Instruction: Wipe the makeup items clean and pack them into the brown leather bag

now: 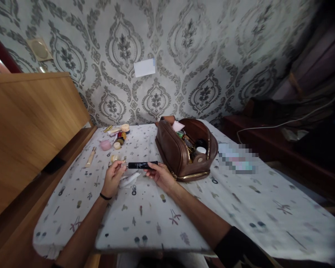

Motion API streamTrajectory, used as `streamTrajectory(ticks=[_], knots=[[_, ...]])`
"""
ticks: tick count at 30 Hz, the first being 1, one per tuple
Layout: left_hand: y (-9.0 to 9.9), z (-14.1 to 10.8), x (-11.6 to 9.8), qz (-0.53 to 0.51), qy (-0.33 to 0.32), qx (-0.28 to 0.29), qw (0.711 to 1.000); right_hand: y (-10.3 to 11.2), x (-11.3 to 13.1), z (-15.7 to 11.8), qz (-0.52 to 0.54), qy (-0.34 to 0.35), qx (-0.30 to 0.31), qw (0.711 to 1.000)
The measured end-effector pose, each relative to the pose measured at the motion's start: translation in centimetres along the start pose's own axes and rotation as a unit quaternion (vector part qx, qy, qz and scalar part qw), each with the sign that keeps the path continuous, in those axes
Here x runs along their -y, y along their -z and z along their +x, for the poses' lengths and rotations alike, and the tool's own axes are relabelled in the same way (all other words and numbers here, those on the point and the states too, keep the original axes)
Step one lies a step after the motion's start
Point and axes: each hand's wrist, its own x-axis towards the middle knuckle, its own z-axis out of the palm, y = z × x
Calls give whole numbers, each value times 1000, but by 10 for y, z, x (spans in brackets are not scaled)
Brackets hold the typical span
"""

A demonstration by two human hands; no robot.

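Observation:
A black tube (138,165) lies level between my two hands above the patterned white cloth. My right hand (162,176) grips its right end, thumb on top. At its left end, the fingers of my left hand (113,178) pinch a small clear piece, perhaps a cap. Below the tube, a crumpled white wipe or wrapper (129,180) rests on the cloth. An open brown leather bag (171,150) full of cosmetics stands just beyond my right hand, its zipper undone.
Small jars and tubes, among them a pink jar (105,144) and a beige tube (91,157), sit at the back left of the table (145,223). A wooden cabinet (36,130) borders the left. A blurred flat item (237,158) lies right of the bag.

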Motion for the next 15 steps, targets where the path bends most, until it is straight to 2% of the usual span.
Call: streamTrajectory(ticks=[5,8,10,12,15], knots=[[-3,-1,0,2,7,-7,1000,0,0,-1,-7,-14,7,1000],[-4,-1,0,53,-7,2,999,2,-1,0,24,-16,-3,1000],[-3,-2,1,136,-45,41,989,3,-1,1,47,-14,-9,999],[-3,-3,1,228,-90,99,965,4,-1,1,58,-15,-6,998],[-2,-4,3,276,-137,137,942,5,-1,0,59,-15,9,998]])
